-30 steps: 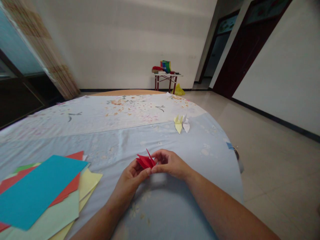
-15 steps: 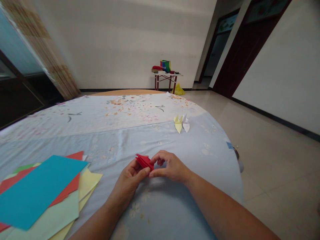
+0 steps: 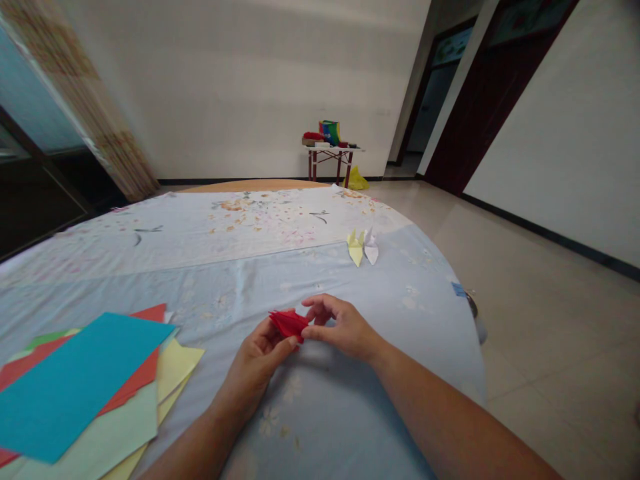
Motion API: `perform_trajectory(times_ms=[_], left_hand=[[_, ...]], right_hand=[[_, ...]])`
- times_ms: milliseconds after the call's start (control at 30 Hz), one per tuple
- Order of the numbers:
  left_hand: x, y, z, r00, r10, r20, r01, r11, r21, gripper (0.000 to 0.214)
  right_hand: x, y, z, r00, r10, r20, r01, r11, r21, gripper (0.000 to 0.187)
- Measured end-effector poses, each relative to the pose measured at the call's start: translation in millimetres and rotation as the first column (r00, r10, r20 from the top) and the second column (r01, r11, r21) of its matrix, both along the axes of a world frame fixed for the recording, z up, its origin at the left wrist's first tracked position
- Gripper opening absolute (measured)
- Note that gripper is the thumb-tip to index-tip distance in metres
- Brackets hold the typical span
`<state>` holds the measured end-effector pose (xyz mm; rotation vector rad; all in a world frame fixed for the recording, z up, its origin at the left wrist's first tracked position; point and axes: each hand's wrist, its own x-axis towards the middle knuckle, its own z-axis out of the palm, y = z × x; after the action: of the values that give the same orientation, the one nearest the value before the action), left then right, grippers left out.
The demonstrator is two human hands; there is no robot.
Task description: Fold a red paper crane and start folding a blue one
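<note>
A small piece of folded red paper [image 3: 289,324] is held just above the tablecloth, its layers coming to points at both ends. My left hand [image 3: 263,352] is closed on its lower left part, thumb in front and fingers behind. At the paper's right end is my right hand [image 3: 345,327]; its thumb tip touches or nearly touches the point, while the curled fingers stand apart from the thumb. Farther off, a yellow folded paper figure [image 3: 355,249] and a white folded paper figure [image 3: 371,248] rest side by side on the cloth.
To the left lies a fanned stack of coloured sheets, with a blue sheet [image 3: 85,383] on top. The round table wears a floral tablecloth [image 3: 210,293]. Against the far wall stands a small table [image 3: 334,149] bearing several items; a yellow bag [image 3: 356,179] sits beside it.
My right hand's fingers have lifted off the red paper and spread from the thumb. The paper has turned slightly, showing more of its broad side. My left hand keeps its hold.
</note>
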<state>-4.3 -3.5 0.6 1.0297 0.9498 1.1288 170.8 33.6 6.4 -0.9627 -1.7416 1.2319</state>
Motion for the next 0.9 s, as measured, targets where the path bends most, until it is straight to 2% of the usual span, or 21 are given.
perform_trajectory(times_ms=[133, 300, 533, 733, 900], left_hand=[[2.5, -1.6, 3.3, 0.998, 0.044, -0.037, -0.044, 0.999, 0.003, 0.043], [5.2, -3.5, 8.2, 0.992, 0.093, -0.081, -0.093, 0.996, -0.004, 0.047], [5.8, -2.8, 6.6, 0.989, 0.121, -0.087, -0.119, 0.993, 0.021, 0.048], [4.9, -2.8, 6.8, 0.985, 0.145, -0.097, -0.142, 0.989, 0.031, 0.046], [5.2, -1.9, 5.6, 0.980, 0.124, -0.155, -0.113, 0.991, 0.077, 0.042]], right_hand=[[0.4, -0.7, 2.4, 0.997, -0.036, 0.074, 0.027, 0.992, 0.123, 0.037], [-0.4, -1.2, 3.2, 0.990, -0.056, 0.130, 0.015, 0.955, 0.297, 0.027], [-1.9, -3.4, 1.8, 0.986, -0.114, 0.122, 0.054, 0.909, 0.413, 0.024], [-3.6, -5.3, 2.8, 0.990, -0.090, 0.109, 0.022, 0.860, 0.509, 0.009], [-5.1, -6.2, -1.0, 0.977, -0.082, 0.197, -0.026, 0.871, 0.490, 0.012]])
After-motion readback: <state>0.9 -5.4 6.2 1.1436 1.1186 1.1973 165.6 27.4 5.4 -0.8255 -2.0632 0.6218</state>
